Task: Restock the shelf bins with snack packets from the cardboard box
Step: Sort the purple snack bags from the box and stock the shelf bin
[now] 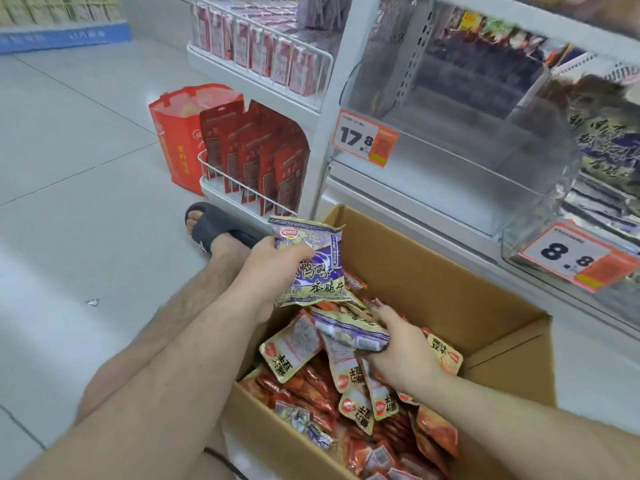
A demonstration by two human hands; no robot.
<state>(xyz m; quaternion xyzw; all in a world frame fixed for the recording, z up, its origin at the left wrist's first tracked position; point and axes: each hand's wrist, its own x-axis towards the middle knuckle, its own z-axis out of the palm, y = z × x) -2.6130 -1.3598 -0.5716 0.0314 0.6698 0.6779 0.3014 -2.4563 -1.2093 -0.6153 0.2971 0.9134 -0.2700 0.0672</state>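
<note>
left hand (273, 268) gripped purple packet (311, 261) upright, long axis vertical | right hand (401, 348) fingers gripped second purple packet (349, 329) lying crosswise over cardboard box (433, 271)

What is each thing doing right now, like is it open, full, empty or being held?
Cardboard box: open, full of packets.
Purple packet: held up by left hand.
Second purple packet: gripped by right hand, lying in the box.
Clear bin marked 17.8: empty.
Clear bin marked 8.8: holds packets.
Red bag: standing on the floor.
</note>
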